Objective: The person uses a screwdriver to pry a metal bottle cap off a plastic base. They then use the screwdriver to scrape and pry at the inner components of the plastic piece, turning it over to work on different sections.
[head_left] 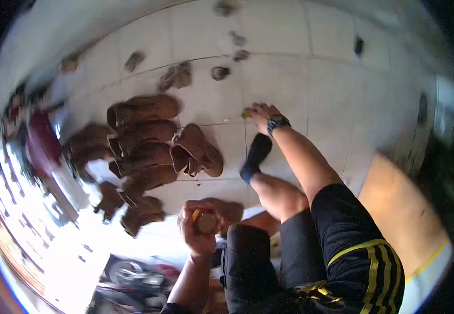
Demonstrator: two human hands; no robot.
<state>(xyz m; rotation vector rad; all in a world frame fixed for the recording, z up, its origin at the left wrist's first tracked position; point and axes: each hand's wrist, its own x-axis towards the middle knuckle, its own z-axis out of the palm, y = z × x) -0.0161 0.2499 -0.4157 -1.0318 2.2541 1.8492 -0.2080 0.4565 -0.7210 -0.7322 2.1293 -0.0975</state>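
My left hand (198, 228) is closed around a small round container (205, 222) with an orange-yellow edge, held above my lap at the lower middle. My right hand (262, 116), with a dark watch (277, 123) on the wrist, reaches down to the tiled floor past my foot in a black sock (258, 152). Its fingers are bent around or over a small yellowish thing (246, 113), blurred at the fingertips. Several brown boots (148, 136) stand in rows left of my right hand.
Small dark items, one of them a round tin (219, 73), lie on the floor (279, 78) farther off. A person in dark red (43, 141) is at the left. A motorcycle (127, 275) shows at the bottom left, and a tan board (400, 209) at the right.
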